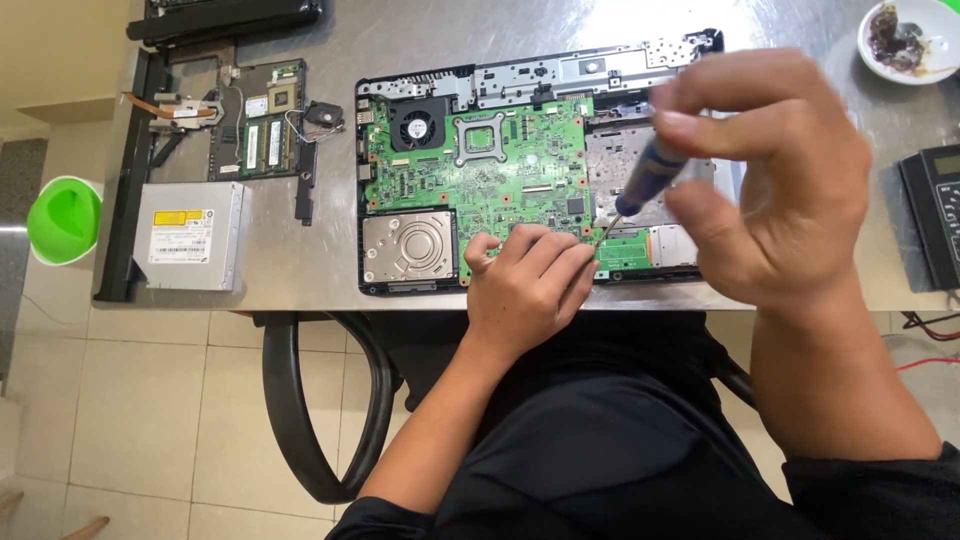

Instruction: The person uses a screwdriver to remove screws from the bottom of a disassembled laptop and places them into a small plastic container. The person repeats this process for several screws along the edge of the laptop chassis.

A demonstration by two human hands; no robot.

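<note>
Your right hand (770, 180) pinched the screwdriver (648, 175) over the board (480, 160); left hand (530, 285), curled, empty, rested at the table (300, 250) edge beside the white-labelled drive (190, 237).

On the counter (300, 270) there is one opened laptop base (420, 285) holding one green main board (480, 165), one round black fan (415, 125) and one silver hard drive (408, 246). Two hands work over it: one left hand (530, 285) and one right hand (770, 180), with one blue-handled screwdriver (645, 180) between them. To the side lie one silver optical drive (190, 235), one smaller circuit board (262, 125) (two memory strips sit on it), one green cup (65, 218), one white dish (915, 40) and one dark meter (935, 210).
</note>
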